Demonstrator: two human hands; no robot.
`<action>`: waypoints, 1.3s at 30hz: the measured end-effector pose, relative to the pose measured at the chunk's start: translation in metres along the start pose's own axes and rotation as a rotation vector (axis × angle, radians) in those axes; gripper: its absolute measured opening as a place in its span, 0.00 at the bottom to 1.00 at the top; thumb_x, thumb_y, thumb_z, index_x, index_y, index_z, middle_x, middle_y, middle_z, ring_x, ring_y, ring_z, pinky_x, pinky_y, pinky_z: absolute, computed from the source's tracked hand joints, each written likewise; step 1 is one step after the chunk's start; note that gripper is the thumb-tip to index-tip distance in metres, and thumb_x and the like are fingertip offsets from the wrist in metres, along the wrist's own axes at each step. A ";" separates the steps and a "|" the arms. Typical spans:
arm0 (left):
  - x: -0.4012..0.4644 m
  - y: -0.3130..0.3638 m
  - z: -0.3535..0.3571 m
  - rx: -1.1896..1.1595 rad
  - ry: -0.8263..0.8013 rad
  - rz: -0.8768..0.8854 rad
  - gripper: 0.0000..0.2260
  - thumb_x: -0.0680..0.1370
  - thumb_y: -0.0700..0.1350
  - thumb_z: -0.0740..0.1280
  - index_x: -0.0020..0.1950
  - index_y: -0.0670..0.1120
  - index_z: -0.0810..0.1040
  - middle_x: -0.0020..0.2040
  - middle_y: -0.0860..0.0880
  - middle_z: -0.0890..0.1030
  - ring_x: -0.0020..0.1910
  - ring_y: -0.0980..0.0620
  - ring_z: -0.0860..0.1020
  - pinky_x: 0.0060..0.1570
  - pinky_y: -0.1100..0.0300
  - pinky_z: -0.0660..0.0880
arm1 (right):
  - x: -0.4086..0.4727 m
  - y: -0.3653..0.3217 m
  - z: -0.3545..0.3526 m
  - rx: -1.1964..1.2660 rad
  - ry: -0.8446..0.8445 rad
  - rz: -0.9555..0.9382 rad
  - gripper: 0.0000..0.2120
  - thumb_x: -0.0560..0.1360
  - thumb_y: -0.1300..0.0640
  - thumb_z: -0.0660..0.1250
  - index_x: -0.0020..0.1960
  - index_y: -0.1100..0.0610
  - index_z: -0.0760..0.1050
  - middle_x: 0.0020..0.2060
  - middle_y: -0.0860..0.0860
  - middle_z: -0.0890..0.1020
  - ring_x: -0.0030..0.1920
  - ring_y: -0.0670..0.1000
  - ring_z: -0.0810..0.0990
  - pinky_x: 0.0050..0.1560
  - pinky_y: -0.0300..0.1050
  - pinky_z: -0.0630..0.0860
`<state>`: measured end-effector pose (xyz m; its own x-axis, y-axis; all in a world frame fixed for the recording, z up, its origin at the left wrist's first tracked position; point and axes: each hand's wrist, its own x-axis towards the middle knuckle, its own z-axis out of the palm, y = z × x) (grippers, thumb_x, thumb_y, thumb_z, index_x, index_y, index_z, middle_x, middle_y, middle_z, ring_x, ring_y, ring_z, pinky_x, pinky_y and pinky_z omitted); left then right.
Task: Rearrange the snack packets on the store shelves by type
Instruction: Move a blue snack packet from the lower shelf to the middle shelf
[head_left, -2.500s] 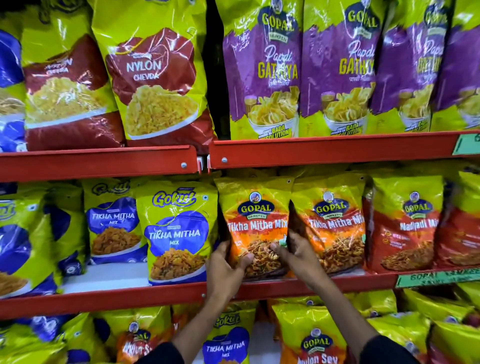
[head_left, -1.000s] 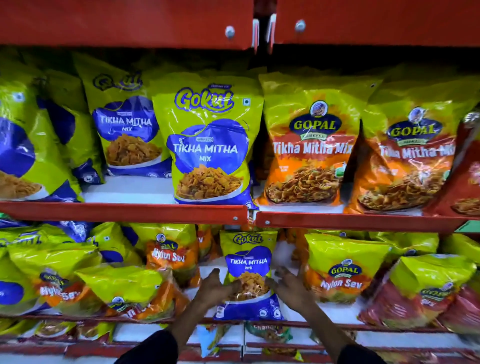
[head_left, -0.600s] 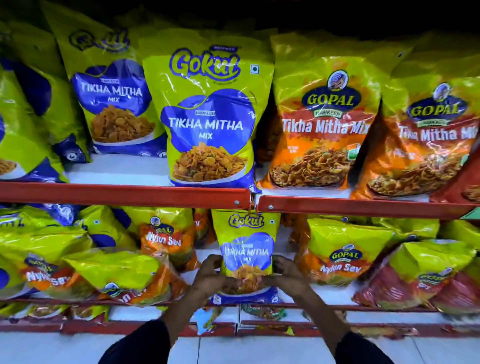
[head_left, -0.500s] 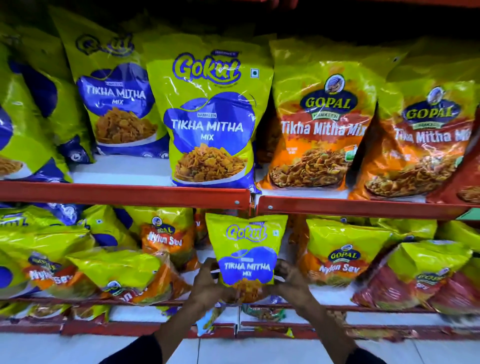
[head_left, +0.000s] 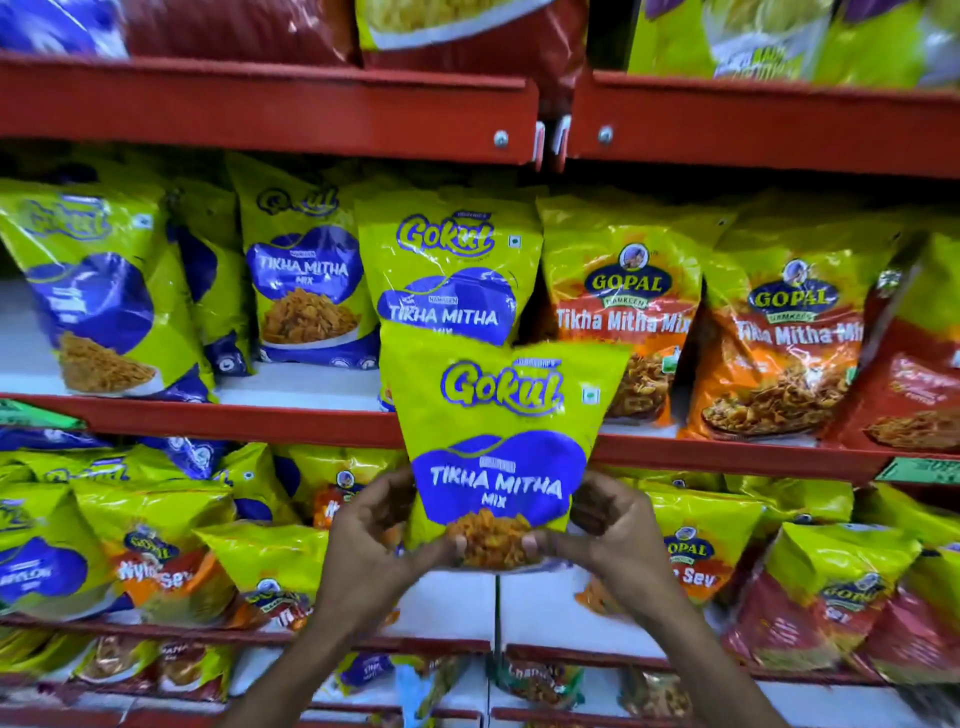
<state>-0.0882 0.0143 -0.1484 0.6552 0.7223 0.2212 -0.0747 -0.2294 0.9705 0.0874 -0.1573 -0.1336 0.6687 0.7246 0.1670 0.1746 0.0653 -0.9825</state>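
Both hands grip one Gokul packet (head_left: 498, 441) by its lower corners: the left hand (head_left: 371, 551) on the left corner and the right hand (head_left: 610, 540) on the right, fingers (head_left: 441, 552) curled closed around the bottom edge with thumbs on the front. The packet is upright in the air, in front of the red shelf lip (head_left: 208, 421), its top overlapping the lower half of a second Gokul packet (head_left: 447, 270) standing on the middle shelf. Left of that one stands another Gokul packet (head_left: 306, 280); just right stand orange Gopal packets (head_left: 618, 312) labelled Tikha Mitha Mix. On the lower shelf (head_left: 452, 597), a bare white patch lies under the hands, with Nylon Sev packets (head_left: 156, 561) leaning on both sides.
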 end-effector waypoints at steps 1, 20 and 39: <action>0.006 0.017 -0.003 -0.008 0.018 0.042 0.29 0.58 0.47 0.81 0.58 0.46 0.81 0.54 0.48 0.88 0.54 0.48 0.85 0.53 0.51 0.81 | 0.007 -0.016 0.001 0.008 -0.008 -0.037 0.24 0.57 0.69 0.82 0.52 0.61 0.83 0.47 0.53 0.89 0.45 0.46 0.86 0.46 0.42 0.81; 0.037 0.065 -0.100 -0.115 0.084 0.099 0.27 0.60 0.40 0.79 0.59 0.42 0.82 0.53 0.48 0.88 0.52 0.52 0.85 0.46 0.61 0.83 | 0.042 -0.077 0.105 0.067 -0.008 -0.159 0.21 0.58 0.60 0.83 0.50 0.60 0.84 0.47 0.53 0.89 0.49 0.54 0.87 0.51 0.53 0.83; 0.166 0.040 -0.187 -0.081 0.199 0.076 0.19 0.73 0.27 0.70 0.62 0.39 0.77 0.53 0.41 0.84 0.56 0.40 0.82 0.44 0.53 0.83 | 0.151 -0.092 0.237 -0.139 0.140 -0.147 0.26 0.67 0.62 0.78 0.64 0.62 0.76 0.60 0.53 0.83 0.61 0.46 0.79 0.54 0.31 0.74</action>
<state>-0.1231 0.2466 -0.0548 0.4848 0.8214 0.3005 -0.1830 -0.2408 0.9532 0.0003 0.1086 -0.0375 0.7207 0.6115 0.3266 0.3688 0.0607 -0.9275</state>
